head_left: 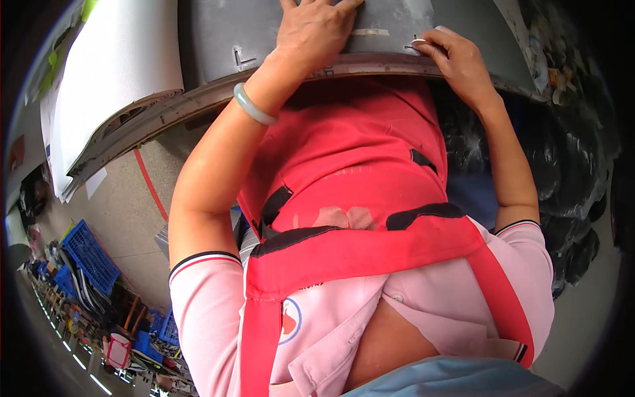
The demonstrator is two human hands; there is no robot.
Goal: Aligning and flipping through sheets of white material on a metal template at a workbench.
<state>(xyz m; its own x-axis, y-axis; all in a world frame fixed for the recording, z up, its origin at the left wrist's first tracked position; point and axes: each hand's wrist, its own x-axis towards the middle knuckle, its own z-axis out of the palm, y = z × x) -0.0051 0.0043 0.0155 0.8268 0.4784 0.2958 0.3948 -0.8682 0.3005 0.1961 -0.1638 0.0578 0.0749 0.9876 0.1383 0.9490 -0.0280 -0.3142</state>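
My left hand point(319, 30) lies flat with its fingers spread on a dark grey sheet point(221, 33), and the fingertips run past the top of the view. A pale green bangle point(253, 104) circles the left wrist. Near the sheet's front edge, my right hand point(458, 61) is closed in a pinch on a small thin white piece point(419, 42), whose kind I cannot make out. Dark and pale corner marks show on the sheet beside that piece. Farther left is a similar L-shaped mark point(243, 59). Between the hands sits a short pale strip point(370, 32).
A thick white roll of sheet material point(122, 66) stands on the worktable's left end. The table edge point(155, 109) runs close against my red apron point(357, 159). Black plastic-wrapped bundles point(562, 159) are at the right. Blue crates point(91, 255) stand on the floor at lower left.
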